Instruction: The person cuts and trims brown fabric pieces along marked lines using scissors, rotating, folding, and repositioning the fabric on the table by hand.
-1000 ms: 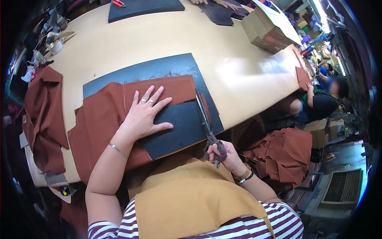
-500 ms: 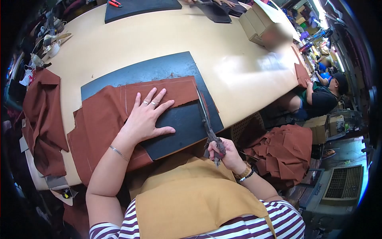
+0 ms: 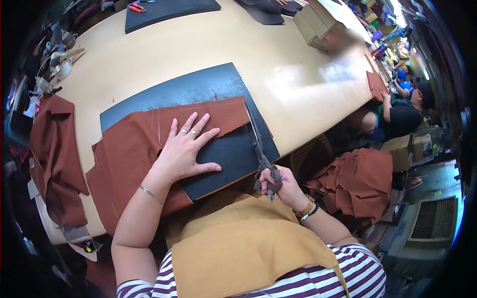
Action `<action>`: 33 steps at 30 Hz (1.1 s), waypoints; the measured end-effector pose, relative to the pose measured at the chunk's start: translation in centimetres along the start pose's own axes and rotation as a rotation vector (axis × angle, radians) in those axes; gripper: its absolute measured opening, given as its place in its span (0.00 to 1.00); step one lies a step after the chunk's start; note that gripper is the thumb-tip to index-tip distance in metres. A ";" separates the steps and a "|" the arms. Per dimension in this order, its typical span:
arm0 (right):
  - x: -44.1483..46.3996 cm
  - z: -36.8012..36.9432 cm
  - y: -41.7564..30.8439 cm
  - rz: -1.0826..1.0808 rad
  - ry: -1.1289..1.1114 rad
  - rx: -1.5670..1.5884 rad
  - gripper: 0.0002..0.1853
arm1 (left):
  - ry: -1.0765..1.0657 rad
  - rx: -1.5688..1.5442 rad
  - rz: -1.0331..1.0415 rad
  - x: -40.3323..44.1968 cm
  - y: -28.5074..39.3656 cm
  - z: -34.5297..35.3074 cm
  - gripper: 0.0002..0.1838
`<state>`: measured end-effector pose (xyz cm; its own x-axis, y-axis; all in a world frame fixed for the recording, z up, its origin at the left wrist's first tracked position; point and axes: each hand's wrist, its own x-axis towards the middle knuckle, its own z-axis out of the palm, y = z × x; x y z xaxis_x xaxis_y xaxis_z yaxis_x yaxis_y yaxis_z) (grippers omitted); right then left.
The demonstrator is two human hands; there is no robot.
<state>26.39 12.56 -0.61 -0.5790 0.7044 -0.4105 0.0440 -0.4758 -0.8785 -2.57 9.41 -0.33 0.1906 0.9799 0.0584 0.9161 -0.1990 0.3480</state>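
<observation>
1. My left hand (image 3: 184, 153) lies flat, fingers spread, on rust-brown cloth (image 3: 128, 135) across the black rectangular board (image 3: 227, 161).
2. My right hand (image 3: 288, 188) grips rag-wrapped metal scissors (image 3: 261, 154), blades over the board's right side.

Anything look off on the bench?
Mainly the scissors in the right hand: their handles look bound in ragged, dark wrapping, improvised rather than original. Also, small loose scraps litter the board beyond the cloth.
</observation>
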 end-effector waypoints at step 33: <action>8.5 -4.8 -6.8 -0.159 0.086 0.058 0.21 | -0.010 0.132 -0.141 2.0 0.4 1.2 0.56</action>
<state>25.03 24.32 0.72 -0.5034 0.8141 -0.2895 -0.0910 -0.3832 -0.9192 -1.43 11.27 -1.23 0.0601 0.9982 0.0077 0.9722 -0.0603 0.2264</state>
